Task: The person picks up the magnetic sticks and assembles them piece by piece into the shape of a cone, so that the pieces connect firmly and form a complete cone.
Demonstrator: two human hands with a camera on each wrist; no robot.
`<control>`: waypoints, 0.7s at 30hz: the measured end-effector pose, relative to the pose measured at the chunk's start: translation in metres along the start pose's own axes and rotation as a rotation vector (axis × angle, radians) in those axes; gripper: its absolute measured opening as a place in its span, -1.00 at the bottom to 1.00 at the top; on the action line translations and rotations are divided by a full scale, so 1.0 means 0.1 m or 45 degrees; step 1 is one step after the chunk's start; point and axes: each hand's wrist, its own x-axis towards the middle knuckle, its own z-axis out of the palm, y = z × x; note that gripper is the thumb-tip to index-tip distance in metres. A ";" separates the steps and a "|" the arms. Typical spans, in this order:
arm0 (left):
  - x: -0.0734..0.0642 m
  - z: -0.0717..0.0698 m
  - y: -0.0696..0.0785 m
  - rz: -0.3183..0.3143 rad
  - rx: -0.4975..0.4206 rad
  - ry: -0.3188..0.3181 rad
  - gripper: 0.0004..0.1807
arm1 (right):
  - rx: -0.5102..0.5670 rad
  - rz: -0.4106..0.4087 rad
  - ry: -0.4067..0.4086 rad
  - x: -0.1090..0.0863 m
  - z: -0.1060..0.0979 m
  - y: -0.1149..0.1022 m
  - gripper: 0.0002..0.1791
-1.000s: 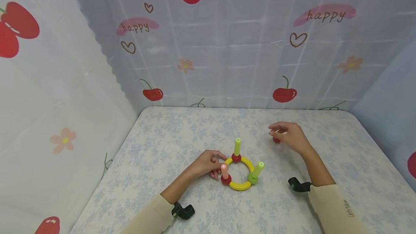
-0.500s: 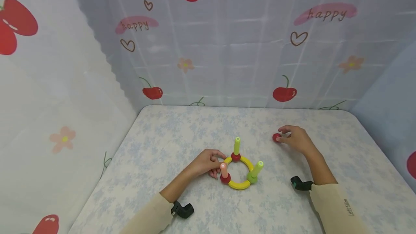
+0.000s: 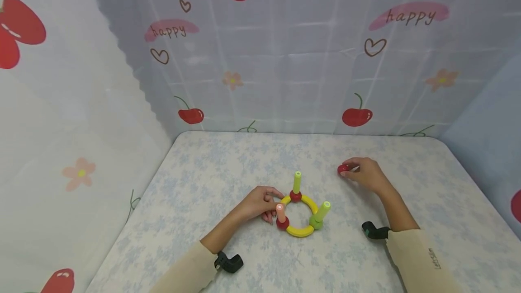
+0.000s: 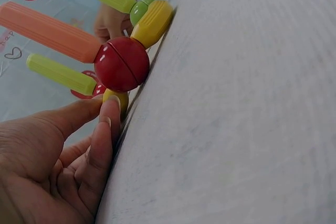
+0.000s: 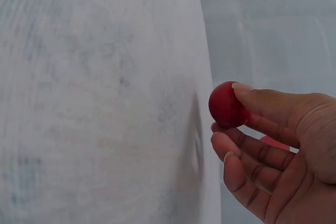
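Observation:
On the table lies a ring of curved yellow pieces [image 3: 300, 231] joined by two red balls [image 3: 282, 223] and one green ball [image 3: 316, 223]. Upright rods stand in these balls: an orange rod [image 4: 50, 31] in the nearer red one, a yellow-green rod [image 3: 297, 182] in the far one and another yellow-green rod [image 3: 323, 212] in the green one. My left hand [image 3: 258, 203] pinches the yellow piece at the ring's left side between thumb and fingers. Further right and back, my right hand [image 3: 367, 175] pinches a loose red ball [image 5: 228, 105] between thumb and forefinger, its other fingers loosely bent.
A pale, blue-patterned cloth [image 3: 203, 162] covers the table. Cherry-printed sheeting [image 3: 277, 58] hangs behind its far edge and along the left side. Black wrist cameras [image 3: 229, 262] are strapped at both sleeves.
My right hand first hovered over the loose red ball, drew back a little beside it, and now grips it, shifted slightly left. The left hand and ring stay put.

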 end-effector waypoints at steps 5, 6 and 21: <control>-0.01 0.02 0.03 0.002 -0.004 0.018 -0.69 | 0.053 -0.081 0.013 -0.02 -0.03 -0.17 -0.53; -0.01 0.02 0.03 -0.002 -0.003 0.018 -0.69 | 0.066 -0.093 0.020 -0.03 -0.03 -0.20 -0.53; -0.02 0.03 0.04 -0.018 0.013 0.021 -0.69 | 0.257 -0.314 0.107 -0.18 -0.02 -0.74 -0.64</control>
